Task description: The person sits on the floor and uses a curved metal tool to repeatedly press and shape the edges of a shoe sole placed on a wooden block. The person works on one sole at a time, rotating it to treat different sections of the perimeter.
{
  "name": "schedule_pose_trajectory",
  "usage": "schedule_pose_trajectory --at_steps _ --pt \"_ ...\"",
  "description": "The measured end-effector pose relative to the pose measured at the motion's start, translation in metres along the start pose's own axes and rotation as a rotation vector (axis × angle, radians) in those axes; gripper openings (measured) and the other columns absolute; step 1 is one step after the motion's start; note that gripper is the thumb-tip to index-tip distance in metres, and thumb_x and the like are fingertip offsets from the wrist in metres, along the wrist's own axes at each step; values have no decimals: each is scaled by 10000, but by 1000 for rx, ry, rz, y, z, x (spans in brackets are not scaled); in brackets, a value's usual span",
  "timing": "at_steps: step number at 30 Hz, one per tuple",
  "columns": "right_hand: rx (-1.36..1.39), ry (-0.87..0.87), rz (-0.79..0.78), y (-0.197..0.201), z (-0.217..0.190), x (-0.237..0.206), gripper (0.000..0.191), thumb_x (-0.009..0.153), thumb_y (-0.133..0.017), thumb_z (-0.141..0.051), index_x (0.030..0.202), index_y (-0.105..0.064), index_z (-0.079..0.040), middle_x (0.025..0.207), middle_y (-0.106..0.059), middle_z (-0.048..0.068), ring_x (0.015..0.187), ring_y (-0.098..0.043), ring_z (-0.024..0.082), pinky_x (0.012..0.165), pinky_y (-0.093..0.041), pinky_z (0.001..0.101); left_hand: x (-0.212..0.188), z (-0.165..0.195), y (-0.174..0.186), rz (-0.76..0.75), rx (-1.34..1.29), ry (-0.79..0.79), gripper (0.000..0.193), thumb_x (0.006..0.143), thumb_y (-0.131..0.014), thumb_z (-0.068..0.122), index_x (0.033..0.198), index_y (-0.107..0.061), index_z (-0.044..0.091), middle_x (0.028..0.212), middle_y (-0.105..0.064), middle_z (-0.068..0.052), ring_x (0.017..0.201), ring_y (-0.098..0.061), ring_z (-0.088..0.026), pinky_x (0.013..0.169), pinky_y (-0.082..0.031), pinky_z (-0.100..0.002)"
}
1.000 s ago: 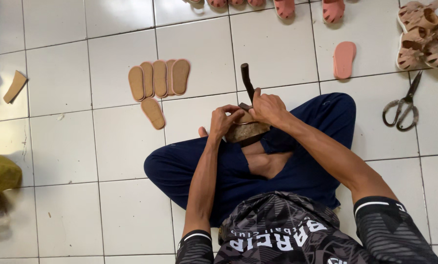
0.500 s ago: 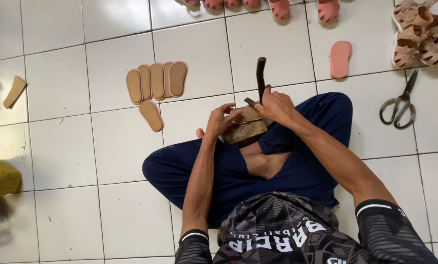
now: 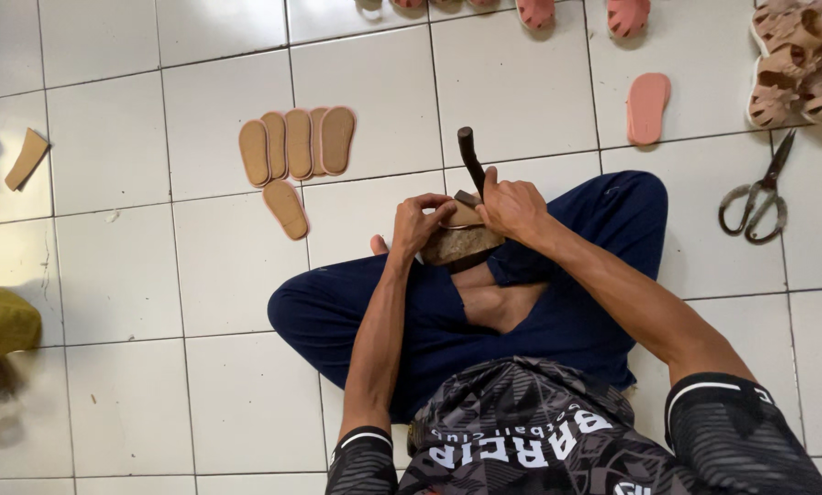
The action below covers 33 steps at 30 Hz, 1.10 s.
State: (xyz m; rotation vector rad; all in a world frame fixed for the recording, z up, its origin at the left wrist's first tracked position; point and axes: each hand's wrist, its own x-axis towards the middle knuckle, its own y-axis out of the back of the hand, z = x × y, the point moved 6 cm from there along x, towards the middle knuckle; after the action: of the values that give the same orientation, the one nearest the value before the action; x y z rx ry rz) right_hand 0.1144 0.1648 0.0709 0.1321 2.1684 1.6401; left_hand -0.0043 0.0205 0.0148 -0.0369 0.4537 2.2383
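I sit cross-legged on a white tiled floor. My left hand [image 3: 418,223] pinches a small tan shoe sole [image 3: 466,216] that lies on a rough stone block [image 3: 459,246] resting on my legs. My right hand [image 3: 513,206] grips a dark-handled tool [image 3: 470,158], its handle pointing up and away from me, its head down at the sole. The tool's head is hidden between my hands.
Several tan soles [image 3: 297,144] lie fanned on the floor ahead left, one more sole [image 3: 286,209] below them. A pink sole [image 3: 648,108] and scissors [image 3: 756,197] lie to the right, finished sandals [image 3: 796,69] at the far right, a tan scrap [image 3: 27,158] far left.
The tool's handle has swung from leaning right to leaning left while its head stays at the sole. My left hand keeps its hold on the sole.
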Motion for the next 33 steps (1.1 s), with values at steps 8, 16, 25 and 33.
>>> schedule_pose_trajectory --at_steps 8,16,25,33 --pt "103 -123 -10 14 23 4 851 897 -644 -370 1407 -365 251 776 -706 269 723 -720 407 647 -581 471 9 7 -1 -113 88 -30 430 868 -791 271 1222 -715 39 984 -780 -146 830 -764 -192 731 -613 -318" --pt "49 -69 -5 -5 5 17 822 893 -665 -345 1376 -387 260 778 -709 272 721 -724 403 638 -586 466 3 -1 -4 -74 -72 79 336 884 -788 265 1113 -777 18 968 -809 -131 837 -773 -179 748 -613 -283" --pt "34 -66 -9 -5 2 5 814 912 -668 -346 1398 -379 239 770 -713 260 724 -729 409 662 -585 477 2 3 0 -11 -52 15 325 856 -808 247 1098 -796 30 966 -815 -129 830 -781 -172 750 -618 -285" --pt "208 -233 -95 1 22 12 861 904 -654 -344 1402 -344 286 815 -714 312 781 -737 430 698 -608 475 1 5 -2 -88 -64 73 441 893 -787 311 1229 -682 46 1028 -775 -144 924 -768 -186 798 -623 -305"
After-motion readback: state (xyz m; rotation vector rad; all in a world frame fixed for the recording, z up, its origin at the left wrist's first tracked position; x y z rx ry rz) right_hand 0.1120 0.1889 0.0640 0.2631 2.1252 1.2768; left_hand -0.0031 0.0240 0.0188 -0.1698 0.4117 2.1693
